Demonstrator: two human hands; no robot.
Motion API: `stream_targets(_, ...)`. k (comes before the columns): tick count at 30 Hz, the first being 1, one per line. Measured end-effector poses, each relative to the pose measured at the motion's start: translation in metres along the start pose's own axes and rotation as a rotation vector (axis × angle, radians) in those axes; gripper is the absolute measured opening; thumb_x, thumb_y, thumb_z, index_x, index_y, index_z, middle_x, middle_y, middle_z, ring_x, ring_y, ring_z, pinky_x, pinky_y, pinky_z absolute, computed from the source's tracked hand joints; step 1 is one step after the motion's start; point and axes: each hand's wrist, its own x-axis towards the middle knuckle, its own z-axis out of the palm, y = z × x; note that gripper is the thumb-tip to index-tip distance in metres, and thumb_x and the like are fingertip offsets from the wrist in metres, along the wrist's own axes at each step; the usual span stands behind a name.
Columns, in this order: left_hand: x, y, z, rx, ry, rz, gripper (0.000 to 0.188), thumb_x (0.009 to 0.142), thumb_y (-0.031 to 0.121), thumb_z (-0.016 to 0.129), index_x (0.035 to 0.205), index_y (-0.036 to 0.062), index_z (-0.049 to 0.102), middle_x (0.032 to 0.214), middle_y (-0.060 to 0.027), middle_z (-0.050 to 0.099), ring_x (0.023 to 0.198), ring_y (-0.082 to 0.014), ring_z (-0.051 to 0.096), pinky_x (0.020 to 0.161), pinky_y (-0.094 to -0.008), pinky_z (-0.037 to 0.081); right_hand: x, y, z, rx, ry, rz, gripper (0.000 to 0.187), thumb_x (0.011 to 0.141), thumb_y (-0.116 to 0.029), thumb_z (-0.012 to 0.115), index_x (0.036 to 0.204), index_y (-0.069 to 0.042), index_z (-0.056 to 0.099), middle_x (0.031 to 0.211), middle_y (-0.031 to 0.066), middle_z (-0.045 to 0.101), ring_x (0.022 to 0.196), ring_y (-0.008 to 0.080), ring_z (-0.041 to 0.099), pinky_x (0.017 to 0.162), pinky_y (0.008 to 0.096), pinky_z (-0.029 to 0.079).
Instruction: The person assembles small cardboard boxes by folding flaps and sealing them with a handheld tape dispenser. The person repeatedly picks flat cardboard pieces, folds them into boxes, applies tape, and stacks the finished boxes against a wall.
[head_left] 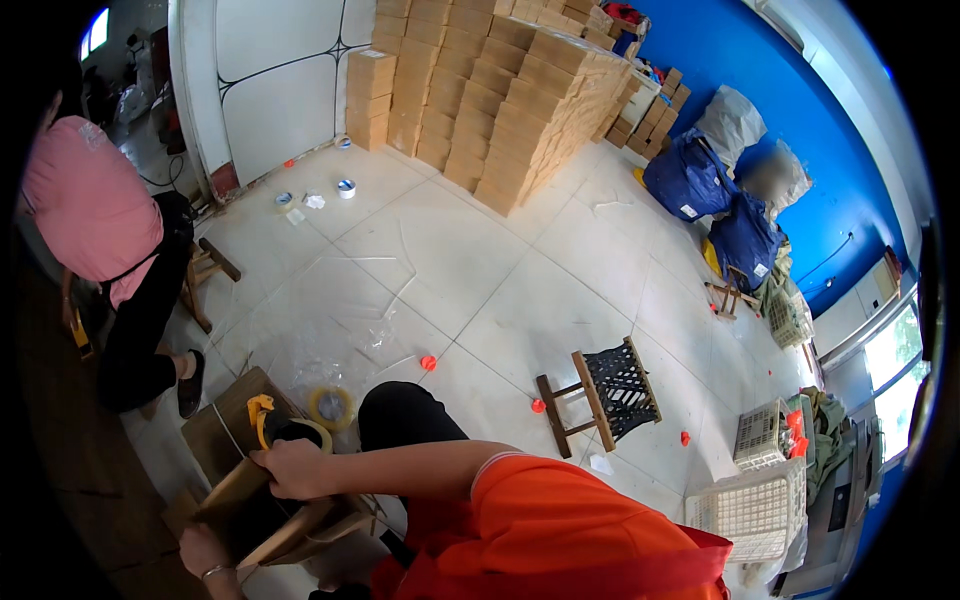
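My right hand (295, 469) is closed round a tape dispenser (262, 412) with a yellow head and a roll of tape. It is above an open cardboard box (240, 495) at the lower left, whose flaps stand up and whose inside is dark. My left hand (203, 550) grips the near left edge of that box; some of its fingers are hidden. Just beyond the box, a roll of yellowish tape (331, 407) lies on the floor beside crumpled clear plastic film (345, 352).
A person in a pink top (92, 200) works at the left. Tall stacks of cardboard boxes (470, 90) stand at the back. A low stool with a woven black seat (615, 390) is right of centre. White plastic crates (745, 515) and blue bags (690, 175) line the right side.
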Motion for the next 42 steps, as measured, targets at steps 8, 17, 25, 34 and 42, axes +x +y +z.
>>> stream_targets(8, -0.026, 0.043, -0.025, -0.141, -0.308, 0.164, 0.073, 0.080, 0.042, 0.071, 0.134, 0.0003, 0.044, 0.132, -0.0254, 0.051, 0.130, -0.0392, 0.044, 0.105, -0.0479, 0.039, -0.011, -0.018, 0.002, -0.157, 0.029, 0.093, 0.078, 0.076, -0.052, 0.071, 0.126, 0.004, 0.052, 0.095, 0.0185, 0.065, 0.092, 0.0330, 0.065, 0.073, 0.0458, 0.050)
stream_targets(17, -0.027, 0.003, -0.011, -1.031, -0.347, 0.302, 0.104, 0.062, 0.027, 0.087, 0.149, 0.0074, 0.033, 0.145, -0.0214, 0.046, 0.134, -0.0343, 0.045, 0.109, -0.0444, 0.040, 0.021, -0.018, 0.010, -0.235, -0.207, 0.286, 0.114, 0.063, -0.077, 0.071, 0.138, 0.003, 0.039, 0.124, 0.0202, 0.059, 0.118, 0.0335, 0.056, 0.092, 0.0521, 0.043)
stream_targets(25, -0.048, 0.042, 0.000, -0.572, 0.226, -0.057, 0.115, 0.057, 0.062, 0.085, 0.149, 0.0186, 0.032, 0.125, -0.0178, 0.050, 0.122, -0.0379, 0.048, 0.092, -0.0468, 0.047, 0.025, 0.051, 0.022, 0.775, -0.066, 0.479, 0.078, 0.088, -0.063, 0.059, 0.127, 0.004, 0.057, 0.117, 0.0165, 0.063, 0.100, 0.0253, 0.064, 0.081, 0.0319, 0.053)
stream_targets(34, -0.055, 0.041, 0.026, -1.104, 0.411, 0.025, 0.033, 0.083, 0.024, 0.076, 0.107, 0.0055, 0.063, 0.110, -0.0158, 0.048, 0.105, -0.0328, 0.048, 0.089, -0.0399, 0.046, 0.021, 0.023, 0.013, 0.225, 0.041, 0.308, 0.073, 0.077, -0.053, 0.076, 0.123, 0.000, 0.057, 0.112, 0.0211, 0.066, 0.105, 0.0301, 0.064, 0.091, 0.0343, 0.048)
stream_targets(42, -0.056, 0.028, 0.026, -1.354, -0.089, 0.113, 0.073, 0.091, 0.022, 0.068, 0.150, 0.0075, 0.028, 0.143, -0.0237, 0.039, 0.134, -0.0338, 0.041, 0.109, -0.0374, 0.038, -0.007, 0.059, 0.064, 0.317, 0.306, 0.330, 0.070, 0.076, -0.050, 0.079, 0.119, 0.000, 0.057, 0.107, 0.0197, 0.067, 0.100, 0.0263, 0.065, 0.087, 0.0349, 0.050)
